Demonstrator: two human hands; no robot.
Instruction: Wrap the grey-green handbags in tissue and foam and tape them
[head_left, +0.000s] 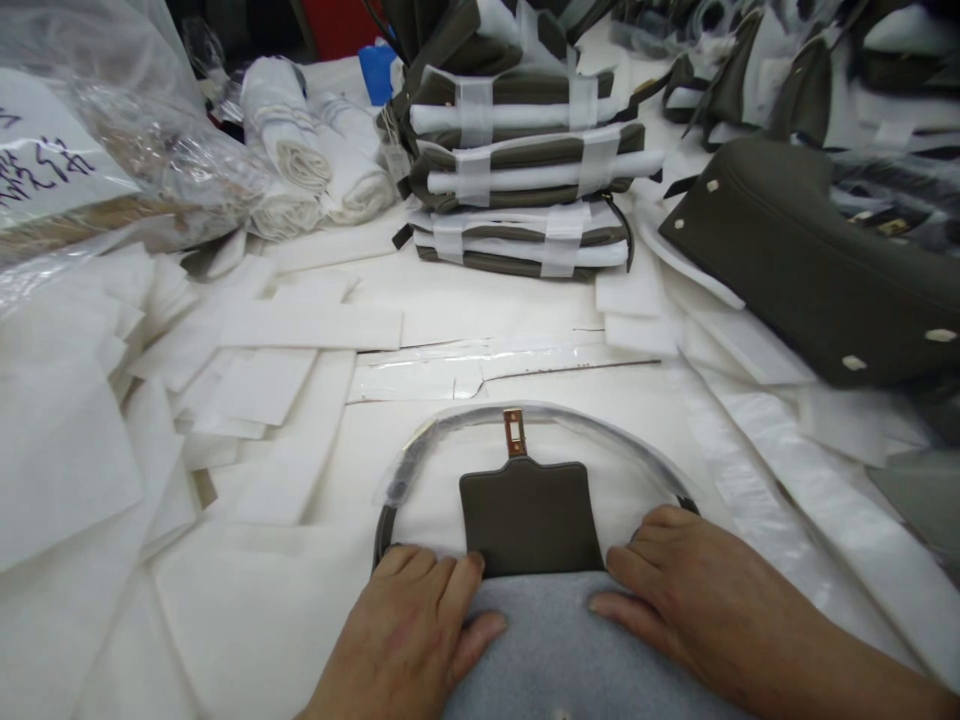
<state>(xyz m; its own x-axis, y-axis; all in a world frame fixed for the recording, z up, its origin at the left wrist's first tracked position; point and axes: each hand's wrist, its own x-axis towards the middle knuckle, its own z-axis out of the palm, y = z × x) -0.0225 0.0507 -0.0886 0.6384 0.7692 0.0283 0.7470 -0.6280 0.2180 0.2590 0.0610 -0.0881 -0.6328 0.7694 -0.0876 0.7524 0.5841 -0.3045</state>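
Note:
A handbag lies in front of me with its grey lining-like face (555,660) toward me. From its far edge a dark olive flap (529,515) sticks out, tipped by a gold-coloured clasp plate (514,432). Around the flap arches a dark handle (555,412) wrapped in clear plastic. My left hand (420,620) grips the bag's far edge left of the flap, thumb on the grey face. On the flap's right, my right hand (682,590) pinches the same edge. Both hands are closed, and their fingertips are partly hidden behind the edge.
White foam sheets (262,430) lie scattered at left beside a plastic-wrapped bundle (90,150). Rolled white cloths (289,130) and stacked, padded olive bags (525,180) stand at the back. Another olive bag (810,260) rests at right, near white padding strips (840,520).

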